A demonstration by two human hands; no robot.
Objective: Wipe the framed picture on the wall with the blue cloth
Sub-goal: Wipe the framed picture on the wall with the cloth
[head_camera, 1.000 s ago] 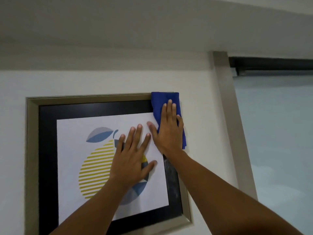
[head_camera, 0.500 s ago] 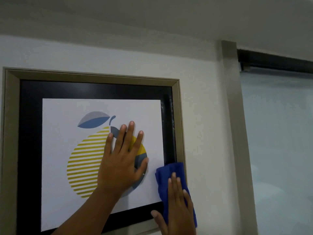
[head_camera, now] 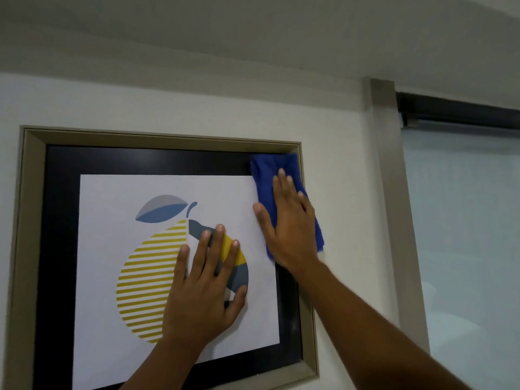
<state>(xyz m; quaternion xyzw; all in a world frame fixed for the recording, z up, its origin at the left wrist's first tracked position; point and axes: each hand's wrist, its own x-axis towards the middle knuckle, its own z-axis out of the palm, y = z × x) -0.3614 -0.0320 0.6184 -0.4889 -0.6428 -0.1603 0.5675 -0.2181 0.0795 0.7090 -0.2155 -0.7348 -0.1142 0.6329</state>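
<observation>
Two hands flat on framed picture, wall-mounted, left of window.

Right hand spread, fingers extended, pressing blue cloth against glass at upper right corner, cloth overlapping black mat and right frame edge, lower end hanging past frame onto wall. Left hand open, fingers splayed, palm flat on print over striped yellow fruit design, holding nothing. Window at right, dark roller above it.
</observation>
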